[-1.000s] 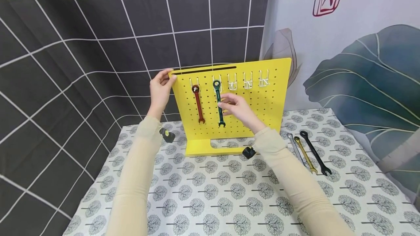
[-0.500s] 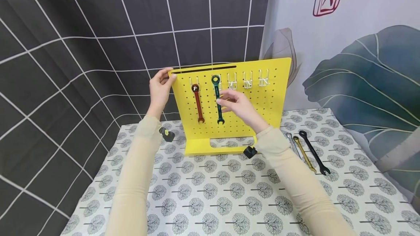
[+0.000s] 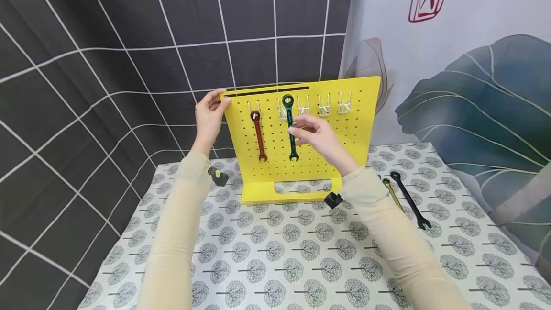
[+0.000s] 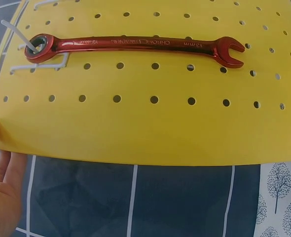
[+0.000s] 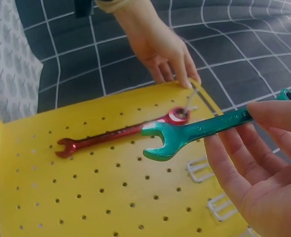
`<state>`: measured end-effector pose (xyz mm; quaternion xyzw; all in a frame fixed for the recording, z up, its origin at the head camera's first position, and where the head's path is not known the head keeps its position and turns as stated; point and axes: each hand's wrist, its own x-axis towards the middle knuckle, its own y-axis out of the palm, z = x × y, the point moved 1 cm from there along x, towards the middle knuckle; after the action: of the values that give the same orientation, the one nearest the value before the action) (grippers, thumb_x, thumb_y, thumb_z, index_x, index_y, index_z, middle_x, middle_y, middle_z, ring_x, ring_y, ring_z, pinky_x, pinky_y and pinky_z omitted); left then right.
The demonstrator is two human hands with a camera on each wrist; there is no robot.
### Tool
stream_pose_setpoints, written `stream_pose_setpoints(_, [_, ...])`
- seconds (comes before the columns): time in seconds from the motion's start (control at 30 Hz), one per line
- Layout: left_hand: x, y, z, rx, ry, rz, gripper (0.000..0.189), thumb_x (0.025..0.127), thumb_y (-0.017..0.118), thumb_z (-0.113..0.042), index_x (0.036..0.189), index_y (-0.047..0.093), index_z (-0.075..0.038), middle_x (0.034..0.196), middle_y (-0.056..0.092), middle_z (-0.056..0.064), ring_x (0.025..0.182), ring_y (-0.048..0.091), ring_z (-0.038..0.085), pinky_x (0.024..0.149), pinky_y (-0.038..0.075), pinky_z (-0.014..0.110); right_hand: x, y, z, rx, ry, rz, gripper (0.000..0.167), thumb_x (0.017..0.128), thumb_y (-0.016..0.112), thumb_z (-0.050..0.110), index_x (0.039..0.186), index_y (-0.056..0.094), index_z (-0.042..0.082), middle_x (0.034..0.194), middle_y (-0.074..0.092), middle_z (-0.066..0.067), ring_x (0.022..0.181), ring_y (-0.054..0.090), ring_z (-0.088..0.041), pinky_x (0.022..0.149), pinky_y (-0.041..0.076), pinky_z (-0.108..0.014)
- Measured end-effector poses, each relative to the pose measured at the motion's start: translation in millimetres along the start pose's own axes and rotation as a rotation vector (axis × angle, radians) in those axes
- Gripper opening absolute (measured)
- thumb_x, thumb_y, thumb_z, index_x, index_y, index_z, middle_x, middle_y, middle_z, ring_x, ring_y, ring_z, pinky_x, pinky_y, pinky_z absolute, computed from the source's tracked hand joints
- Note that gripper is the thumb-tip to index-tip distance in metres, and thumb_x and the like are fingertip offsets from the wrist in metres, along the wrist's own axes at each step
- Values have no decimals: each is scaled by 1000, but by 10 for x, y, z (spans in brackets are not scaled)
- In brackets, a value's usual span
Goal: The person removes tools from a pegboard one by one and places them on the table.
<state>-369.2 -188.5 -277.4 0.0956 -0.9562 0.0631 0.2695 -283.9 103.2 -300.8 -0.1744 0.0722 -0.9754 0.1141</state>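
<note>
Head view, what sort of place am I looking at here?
Probably an indoor tabletop set up for hanging tools, not a full workshop: a yellow pegboard stands on a tree-print tablecloth, with dark grid-lined fabric behind.

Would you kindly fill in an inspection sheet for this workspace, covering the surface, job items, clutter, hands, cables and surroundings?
Surface: tree-print cloth; gold wrench, partly hidden by a sleeve, and black wrench lie at the right.
Job items: yellow pegboard stands on its base; red wrench hangs by its ring end from a white hook; green wrench is held before the board.
Clutter: nothing seen.
Hands: left hand pinches the board's upper corner; right hand holds the green wrench.
Cables: nothing seen.
Surroundings: dark grid-lined backdrop; pale leaf-print backdrop.
</note>
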Motion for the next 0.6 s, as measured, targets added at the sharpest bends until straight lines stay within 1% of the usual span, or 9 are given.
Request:
stream_pose_setpoints(0.2, [-106,0,-211,8,-6,10,33,95,70,-4,126,64,6,114,68,14,92,63,11,88,52,24,-69,-175,59,-21,-26,-40,40,97,69,13,133,59,-2,112,65,-12,93,66,-18,84,59,-41])
stream_pose_setpoints(0.23, [-111,-1,-221,14,-5,11,33,95,69,-3,126,64,6,115,68,16,92,63,11,88,52,24,-84,-207,72,-24,-28,-45,40,97,69,12,132,59,-2,112,65,-11,93,66,-18,84,59,-40])
stream_pose_setpoints(0.3, [-92,-5,-184,16,-3,9,33,95,69,-4,126,65,5,116,68,17,93,63,11,88,52,24,-116,-274,101,-32,-36,-56,39,97,69,12,132,59,-3,110,66,-8,93,66,-17,84,59,-39])
stream_pose_setpoints(0.43, [-16,-12,-47,12,-10,-2,34,94,71,-8,126,66,1,119,67,16,95,63,12,90,52,25,-194,-410,169,-42,-53,-81,39,97,68,12,131,59,-4,107,67,-1,92,66,-14,82,59,-34])
stream_pose_setpoints(0.6, [21,-11,13,0,-8,-7,34,93,74,-11,125,68,-2,118,68,13,97,64,16,91,52,26,-312,-577,268,-71,-70,-130,35,96,70,16,128,64,2,105,68,3,88,68,-14,81,58,-28])
